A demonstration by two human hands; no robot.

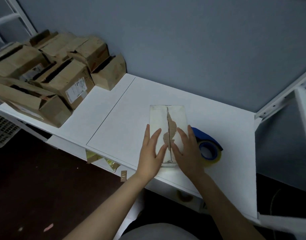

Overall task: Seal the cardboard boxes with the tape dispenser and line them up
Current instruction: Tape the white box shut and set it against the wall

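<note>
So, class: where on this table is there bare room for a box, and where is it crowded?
Bare: table between the box pile and the white box, and behind that box to the wall. Crowded: the pile, and by the tape dispenser.

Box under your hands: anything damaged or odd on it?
Yes. The box has its white top layer torn along the centre seam, baring brown corrugated card between the left hand and right hand.

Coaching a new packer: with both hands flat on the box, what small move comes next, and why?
Probably the right hand reaches for the tape dispenser beside it, while the left hand presses the box flaps: the seam looks untaped.
</note>
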